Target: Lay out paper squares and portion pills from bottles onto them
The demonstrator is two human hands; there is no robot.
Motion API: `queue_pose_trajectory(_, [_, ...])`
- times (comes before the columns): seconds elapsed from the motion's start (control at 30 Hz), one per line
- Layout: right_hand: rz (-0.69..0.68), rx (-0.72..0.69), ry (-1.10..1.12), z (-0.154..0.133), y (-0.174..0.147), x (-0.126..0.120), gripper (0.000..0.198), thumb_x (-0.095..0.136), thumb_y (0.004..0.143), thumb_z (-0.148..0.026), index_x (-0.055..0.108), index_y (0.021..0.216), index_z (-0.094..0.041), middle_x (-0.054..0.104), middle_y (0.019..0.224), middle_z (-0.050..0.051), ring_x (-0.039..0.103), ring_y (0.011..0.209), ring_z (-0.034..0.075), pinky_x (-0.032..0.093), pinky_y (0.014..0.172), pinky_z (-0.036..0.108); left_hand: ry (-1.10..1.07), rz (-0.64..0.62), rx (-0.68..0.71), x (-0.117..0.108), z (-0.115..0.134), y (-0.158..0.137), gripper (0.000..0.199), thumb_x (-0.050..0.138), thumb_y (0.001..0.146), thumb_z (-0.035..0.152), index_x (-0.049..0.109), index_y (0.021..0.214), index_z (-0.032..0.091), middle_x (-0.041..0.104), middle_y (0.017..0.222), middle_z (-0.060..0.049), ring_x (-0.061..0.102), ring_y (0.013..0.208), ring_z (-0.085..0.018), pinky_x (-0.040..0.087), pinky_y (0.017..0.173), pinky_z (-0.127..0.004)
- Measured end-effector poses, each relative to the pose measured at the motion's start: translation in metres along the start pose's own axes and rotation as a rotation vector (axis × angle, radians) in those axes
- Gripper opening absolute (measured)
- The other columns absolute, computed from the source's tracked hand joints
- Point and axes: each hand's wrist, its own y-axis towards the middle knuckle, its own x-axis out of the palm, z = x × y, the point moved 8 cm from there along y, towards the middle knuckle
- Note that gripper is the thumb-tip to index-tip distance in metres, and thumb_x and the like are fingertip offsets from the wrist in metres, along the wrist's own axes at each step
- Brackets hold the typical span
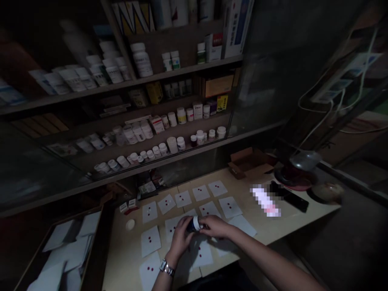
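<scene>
My left hand (179, 238) wraps around a small dark pill bottle (190, 226) with a white top (196, 223), tilted to the right. Close against that top, my right hand (214, 226) has its fingers bent together; what they pinch, if anything, is hidden. Below and around both hands lie white paper squares (150, 241), most bearing a pair of small dark red pills (149, 239). Some of the papers at the back, such as one paper (149, 211), also carry pale pills. Part of the papers is covered by my hands.
A round white lid (130, 224) and small boxes (129, 206) lie at the table's left. A drawer (93, 242) holds white papers. An open carton (250, 163), a black phone (294, 201) and a blurred-out patch are at right. Shelves (182, 151) of medicine bottles rise behind.
</scene>
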Motion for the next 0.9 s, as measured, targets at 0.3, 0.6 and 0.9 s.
queue_pose_trajectory(0.3, [-0.196, -0.16, 0.263, 0.038, -0.048, -0.045, 0.022, 0.046, 0.085, -0.027, 0.066, 0.085, -0.017, 0.062, 0.071, -0.001, 0.054, 0.068, 0.013, 0.038, 0.062, 0.021, -0.09, 0.257, -0.121, 0.065, 0.044, 0.008, 0.049, 0.066, 0.074, 0.023, 0.055, 0.122, 0.021, 0.059, 0.118, -0.013, 0.054, 0.111, -0.027, 0.043, 0.096, -0.046])
queue_pose_trajectory(0.6, [-0.234, -0.046, 0.402, 0.054, -0.033, -0.022, 0.02, 0.048, 0.073, -0.015, 0.067, 0.079, -0.015, 0.059, 0.056, -0.003, 0.052, 0.054, 0.011, 0.038, 0.055, 0.019, -0.032, 0.16, -0.125, 0.066, 0.05, 0.0, 0.05, 0.063, 0.077, 0.022, 0.052, 0.125, 0.024, 0.056, 0.123, -0.012, 0.049, 0.117, -0.027, 0.039, 0.101, -0.047])
queue_pose_trajectory(0.9, [-0.081, 0.125, 0.24, 0.067, 0.002, -0.025, 0.018, 0.05, 0.063, -0.009, 0.066, 0.065, -0.015, 0.062, 0.057, -0.002, 0.051, 0.054, 0.011, 0.034, 0.051, 0.018, 0.101, 0.133, -0.132, 0.054, 0.023, 0.016, 0.051, 0.058, 0.077, 0.017, 0.051, 0.127, 0.024, 0.054, 0.125, -0.012, 0.049, 0.116, -0.026, 0.039, 0.1, -0.046])
